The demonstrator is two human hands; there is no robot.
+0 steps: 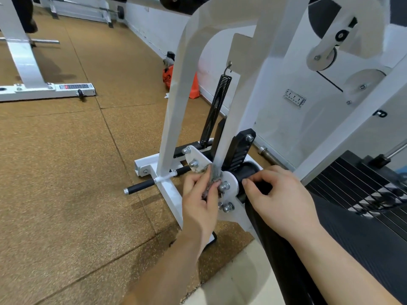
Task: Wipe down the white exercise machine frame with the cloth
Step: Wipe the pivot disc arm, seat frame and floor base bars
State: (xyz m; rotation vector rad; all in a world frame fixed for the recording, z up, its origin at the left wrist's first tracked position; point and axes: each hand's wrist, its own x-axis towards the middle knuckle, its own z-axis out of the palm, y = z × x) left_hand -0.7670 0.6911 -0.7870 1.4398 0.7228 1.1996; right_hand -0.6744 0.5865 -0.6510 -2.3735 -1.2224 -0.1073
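Pinching a small grey cloth (211, 180) against the narrow white frame bar (222, 150) low by the bolted disc (229, 186), the left hand (199, 199) works a tight spot — probably why the cloth is bunched. The right hand (279, 194), fingers curled on the black pad (259, 186), seems to steady things.

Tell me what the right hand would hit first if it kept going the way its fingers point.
The right hand points left, fingertips on the black pad. Going on, it would likely first meet the white round bolted plate just beyond, though depth is unclear.
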